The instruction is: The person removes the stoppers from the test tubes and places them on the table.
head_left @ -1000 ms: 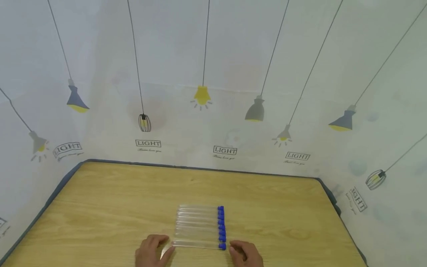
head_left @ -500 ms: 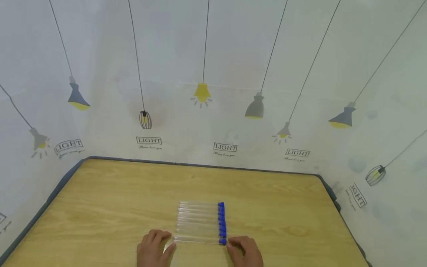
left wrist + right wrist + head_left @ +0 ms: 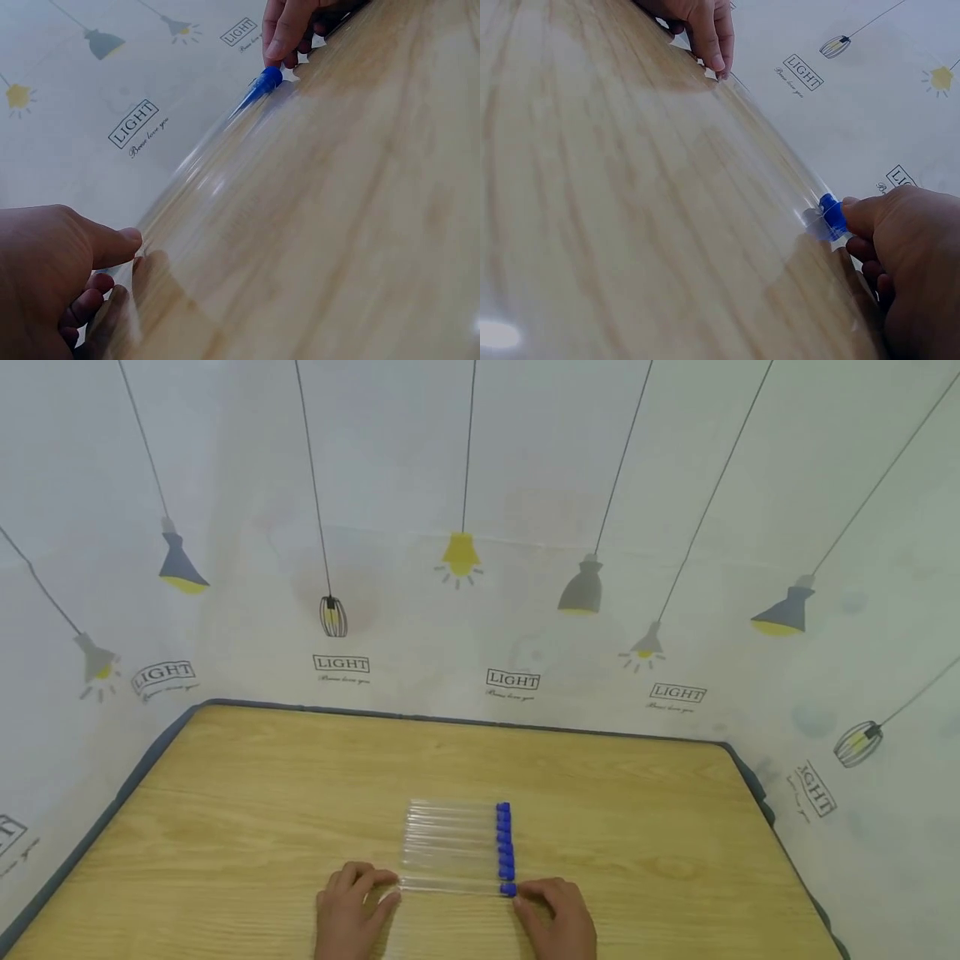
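Several clear test tubes point(image 3: 450, 837) with blue caps lie side by side in a row on the table, caps to the right. The nearest tube point(image 3: 450, 886) lies slightly apart from the others. At its clear left end, my left hand point(image 3: 351, 906) pinches it between thumb and forefinger. My right hand point(image 3: 558, 914) has thumb and forefinger at the blue cap point(image 3: 832, 217) on the other end. The left wrist view shows this tube point(image 3: 199, 161) stretching between both hands, low over the tabletop; whether it touches the surface I cannot tell.
The wood-grain table point(image 3: 637, 827) has a dark edge along its back and sides. A pale wall covering point(image 3: 405, 627) printed with hanging lamps and "LIGHT" labels rises directly behind and beside it.
Both hands have closed in on the ends of the nearest tube. The whole scene sits slightly higher in the head view, and the other tubes keep their row.
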Motion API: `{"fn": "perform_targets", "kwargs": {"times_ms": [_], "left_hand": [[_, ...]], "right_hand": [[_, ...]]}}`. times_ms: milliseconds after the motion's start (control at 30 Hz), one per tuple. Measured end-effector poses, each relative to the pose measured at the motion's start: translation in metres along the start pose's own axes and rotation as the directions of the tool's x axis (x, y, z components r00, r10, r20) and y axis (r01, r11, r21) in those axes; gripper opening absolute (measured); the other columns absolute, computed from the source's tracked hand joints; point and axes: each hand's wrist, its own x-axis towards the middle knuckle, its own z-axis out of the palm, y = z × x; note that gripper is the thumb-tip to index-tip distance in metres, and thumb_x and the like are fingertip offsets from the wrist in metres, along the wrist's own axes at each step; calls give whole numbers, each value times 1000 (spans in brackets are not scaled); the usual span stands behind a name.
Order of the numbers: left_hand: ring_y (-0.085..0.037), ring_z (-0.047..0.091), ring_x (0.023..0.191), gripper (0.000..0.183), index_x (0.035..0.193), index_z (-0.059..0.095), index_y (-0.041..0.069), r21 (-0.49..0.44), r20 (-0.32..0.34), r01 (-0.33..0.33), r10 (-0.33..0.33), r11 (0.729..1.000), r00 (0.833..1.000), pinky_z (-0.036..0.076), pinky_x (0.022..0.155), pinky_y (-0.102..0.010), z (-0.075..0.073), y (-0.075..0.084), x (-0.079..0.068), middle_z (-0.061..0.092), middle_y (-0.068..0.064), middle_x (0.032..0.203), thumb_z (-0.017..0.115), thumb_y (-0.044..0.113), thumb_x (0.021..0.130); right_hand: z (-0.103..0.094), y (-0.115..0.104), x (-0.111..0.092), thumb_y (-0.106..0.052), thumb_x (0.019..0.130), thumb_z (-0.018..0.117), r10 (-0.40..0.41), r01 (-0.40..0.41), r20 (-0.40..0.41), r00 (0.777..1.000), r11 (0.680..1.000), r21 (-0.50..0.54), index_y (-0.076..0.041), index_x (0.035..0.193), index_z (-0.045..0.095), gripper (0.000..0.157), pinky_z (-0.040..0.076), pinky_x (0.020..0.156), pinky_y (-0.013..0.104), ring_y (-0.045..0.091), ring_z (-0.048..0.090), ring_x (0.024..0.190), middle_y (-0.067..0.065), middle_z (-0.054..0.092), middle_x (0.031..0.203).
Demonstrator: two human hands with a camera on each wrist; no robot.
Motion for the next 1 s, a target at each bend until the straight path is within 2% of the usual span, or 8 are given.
{"fn": "perform_targets", "kwargs": {"times_ms": [267,533,633,800,900,1000], "left_hand": [[-20,51,85,24,91,70,20,20,22,5,-6,1000,1000,33,68,-34,-1,3,5,56,7,91,83,17,71],[-11,50,80,21,85,68,25,43,52,7,-9,999,999,34,67,-31,6,-8,-1,54,18,83,83,19,72],[-11,50,78,23,85,66,26,48,24,-27,26,998,999,33,64,-30,8,-10,-3,53,18,82,83,20,71],[-6,50,75,27,85,66,26,20,-19,-76,76,997,997,32,63,-29,10,-15,-5,52,24,79,85,17,69],[-1,53,73,30,86,68,22,-56,-69,-136,132,989,989,40,61,-29,12,-15,-1,58,25,78,86,9,65],[-2,57,69,30,87,70,15,-162,-117,-220,203,962,972,47,64,-20,13,-14,3,65,15,76,86,4,63]], "right_hand": [[0,-1,5,-20,76,82,-1,1,-4,1000,1000,-17,-27,88,71,18,49,74,27,5,54,86,-22,59,87],[-3,0,2,-22,78,80,9,-8,81,997,1000,-14,-29,85,70,15,49,71,25,4,52,84,-21,58,85],[-4,3,0,-28,80,79,-6,7,114,993,1000,-9,-31,86,70,11,48,67,23,2,51,81,-22,57,84],[-1,8,-2,-32,81,78,-59,55,102,993,998,38,-28,85,69,11,48,65,25,1,52,78,-20,57,82],[1,8,-3,-32,80,79,-43,37,89,995,997,67,-28,84,66,14,49,66,25,1,53,77,-18,55,82],[0,4,-3,-28,79,80,12,-22,84,996,993,114,-27,85,64,17,49,67,25,0,55,76,-16,56,82]]}}
